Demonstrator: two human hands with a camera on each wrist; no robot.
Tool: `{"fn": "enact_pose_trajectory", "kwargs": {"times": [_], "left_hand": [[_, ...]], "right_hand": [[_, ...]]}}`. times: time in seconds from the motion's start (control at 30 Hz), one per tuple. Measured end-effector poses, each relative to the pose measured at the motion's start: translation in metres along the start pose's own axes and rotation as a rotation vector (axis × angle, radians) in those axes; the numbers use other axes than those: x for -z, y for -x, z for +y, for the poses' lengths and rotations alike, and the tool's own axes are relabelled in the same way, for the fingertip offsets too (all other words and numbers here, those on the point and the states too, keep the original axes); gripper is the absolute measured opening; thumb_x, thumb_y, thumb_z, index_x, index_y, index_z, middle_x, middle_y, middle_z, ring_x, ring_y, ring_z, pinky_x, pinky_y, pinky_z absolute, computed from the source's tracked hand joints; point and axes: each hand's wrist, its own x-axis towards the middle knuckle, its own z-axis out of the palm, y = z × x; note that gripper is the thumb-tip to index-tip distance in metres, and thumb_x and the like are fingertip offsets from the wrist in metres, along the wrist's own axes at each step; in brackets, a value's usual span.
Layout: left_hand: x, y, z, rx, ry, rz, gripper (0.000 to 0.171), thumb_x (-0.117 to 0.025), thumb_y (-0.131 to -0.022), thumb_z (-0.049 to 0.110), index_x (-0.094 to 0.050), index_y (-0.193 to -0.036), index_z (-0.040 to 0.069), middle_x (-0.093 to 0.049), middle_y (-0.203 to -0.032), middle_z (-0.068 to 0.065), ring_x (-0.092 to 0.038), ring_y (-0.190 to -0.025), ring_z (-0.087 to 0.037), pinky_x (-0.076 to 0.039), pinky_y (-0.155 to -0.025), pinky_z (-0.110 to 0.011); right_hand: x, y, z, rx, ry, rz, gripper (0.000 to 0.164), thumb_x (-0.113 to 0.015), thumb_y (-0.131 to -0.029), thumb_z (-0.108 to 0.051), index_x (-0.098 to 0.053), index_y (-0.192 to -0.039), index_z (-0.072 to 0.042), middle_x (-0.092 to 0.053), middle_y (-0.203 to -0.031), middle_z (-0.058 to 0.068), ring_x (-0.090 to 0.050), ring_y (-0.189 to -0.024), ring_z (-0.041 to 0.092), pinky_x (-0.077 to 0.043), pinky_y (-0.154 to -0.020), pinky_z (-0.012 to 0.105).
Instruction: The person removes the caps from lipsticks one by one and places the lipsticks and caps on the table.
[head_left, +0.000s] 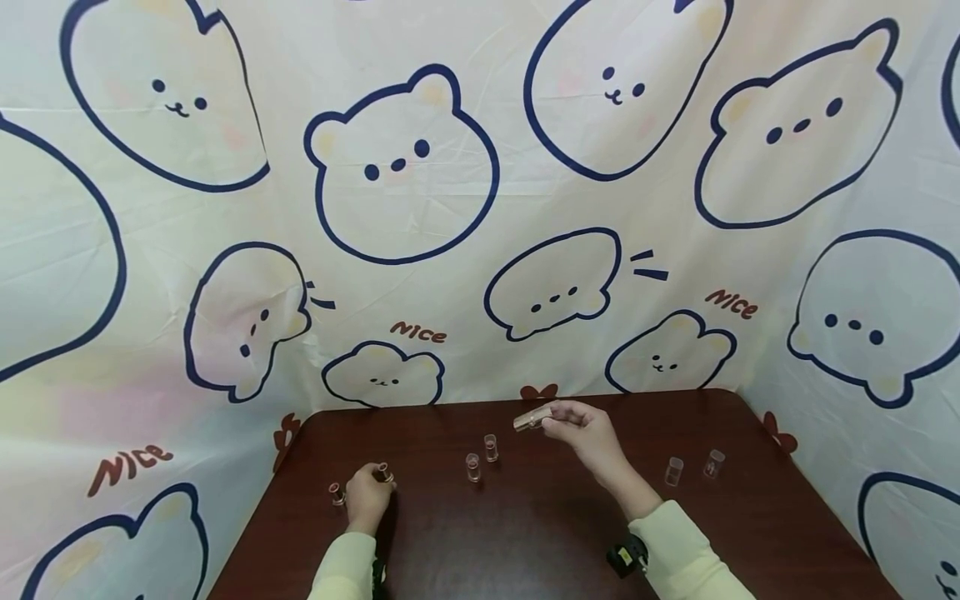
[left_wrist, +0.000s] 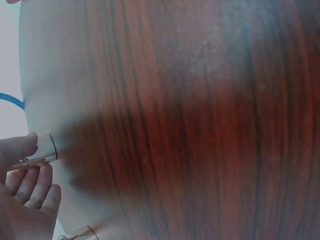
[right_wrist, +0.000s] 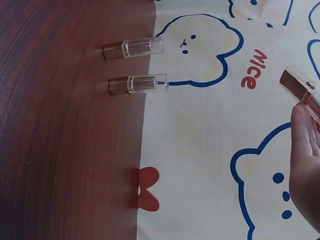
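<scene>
My right hand (head_left: 592, 437), raised above the far part of the table, pinches a brown-and-clear lipstick tube (head_left: 532, 418), tilted to the left. The same lipstick tube (right_wrist: 302, 86) shows at the fingertips in the right wrist view. At the left side of the table, my left hand (head_left: 367, 500) pinches a lipstick tube part (head_left: 385, 472) between thumb and fingers; in the left wrist view this part (left_wrist: 47, 150) looks clear with a dark rim. Just left of that hand stands another such part (head_left: 337, 494).
Two lipstick tubes (head_left: 473, 468) with brown bases stand upright between the hands, close together. At the right are two clear caps (head_left: 674, 472), apart from each other. The dark wooden table (head_left: 517, 542) meets a bear-print cloth (head_left: 465, 292) behind and at the sides.
</scene>
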Motion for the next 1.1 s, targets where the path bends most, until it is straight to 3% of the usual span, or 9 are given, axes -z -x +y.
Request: {"fn": "enact_pose_trajectory", "kwargs": {"times": [0.47, 0.67, 0.93, 1.1], "left_hand": [[0.003, -0.002, 0.002, 0.01, 0.003, -0.013, 0.032, -0.078, -0.08, 0.007, -0.065, -0.106, -0.005, -0.068, -0.089, -0.016, -0.063, -0.084, -0.034, -0.049, -0.072, -0.05], [0.004, -0.002, 0.004, 0.02, 0.03, -0.017, 0.042, -0.077, -0.081, 0.01, -0.062, -0.117, -0.005, -0.068, -0.1, -0.02, -0.063, -0.094, -0.037, -0.049, -0.079, -0.052], [0.006, -0.002, 0.009, 0.0, 0.056, -0.003, 0.055, -0.077, -0.083, 0.014, -0.055, -0.13, -0.005, -0.062, -0.117, -0.025, -0.06, -0.103, -0.039, -0.05, -0.08, -0.052], [0.008, -0.004, 0.022, -0.059, 0.091, 0.017, 0.06, -0.078, -0.083, 0.018, -0.053, -0.133, -0.003, -0.055, -0.129, -0.024, -0.054, -0.114, -0.04, -0.048, -0.087, -0.053]], "right_hand": [[-0.001, 0.005, -0.011, 0.031, -0.189, -0.03, 0.042, -0.068, -0.09, -0.004, -0.054, -0.126, 0.012, -0.065, -0.115, 0.017, -0.068, -0.098, 0.021, -0.052, -0.086, 0.037], [-0.002, 0.005, -0.013, -0.008, -0.262, -0.01, 0.035, -0.066, -0.092, -0.003, -0.055, -0.123, 0.008, -0.066, -0.113, 0.015, -0.068, -0.099, 0.021, -0.048, -0.091, 0.043], [-0.005, 0.008, -0.017, 0.003, -0.353, -0.031, 0.038, -0.063, -0.094, -0.002, -0.049, -0.126, 0.012, -0.067, -0.113, 0.008, -0.067, -0.101, 0.02, -0.05, -0.09, 0.039], [-0.006, 0.009, -0.018, 0.028, -0.4, -0.054, 0.029, -0.065, -0.093, -0.006, -0.059, -0.12, 0.0, -0.066, -0.116, 0.007, -0.066, -0.104, 0.02, -0.049, -0.091, 0.037]]}}
